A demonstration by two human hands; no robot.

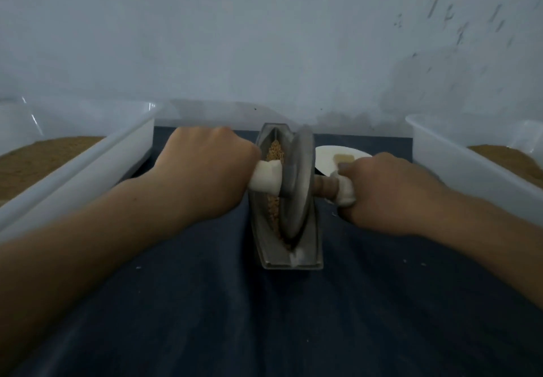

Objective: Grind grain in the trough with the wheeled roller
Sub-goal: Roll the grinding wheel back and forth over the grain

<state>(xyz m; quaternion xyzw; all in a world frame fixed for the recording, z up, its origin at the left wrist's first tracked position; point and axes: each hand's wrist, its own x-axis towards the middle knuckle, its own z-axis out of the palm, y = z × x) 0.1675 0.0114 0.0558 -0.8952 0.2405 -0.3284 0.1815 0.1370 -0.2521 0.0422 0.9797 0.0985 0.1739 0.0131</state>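
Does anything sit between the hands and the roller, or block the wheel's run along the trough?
Nothing visible. Left hand and right hand already grip the roller's handles; the wheel sits in the trough with only grain in its channel.

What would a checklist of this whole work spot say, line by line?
Surface: dark cloth, a few pale specks.
Job's things: metal trough holding grain; wheeled roller standing in it.
Clutter: white plate with a tan lump; left tub and right tub, both white, brown fill.
Hands: left hand and right hand each grip a white-wrapped handle.
Cables: nothing seen.
Surroundings: pale scuffed wall.
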